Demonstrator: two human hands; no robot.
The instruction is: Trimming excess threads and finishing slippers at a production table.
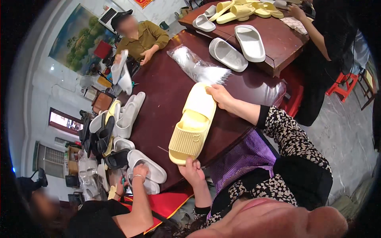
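A pale yellow slide slipper (193, 123) lies lengthwise on the dark red-brown table (158, 91) in front of me. My left hand (191, 170) grips its toe end, near the ribbed strap, at the table's near edge. The heel end is held by my right hand (220, 96), fingers laid over the rim. Both my sleeves are black-and-cream patterned.
A clear plastic bag (198, 65) of white filling lies just beyond the slipper. Two white slippers (238, 47) sit further back, and several white and black ones (119, 123) are piled at the left. Other people work around: one in olive (139, 37), one in black (325, 35), and another hand (139, 171) on a white slipper. A red stool (343, 85) stands at the right.
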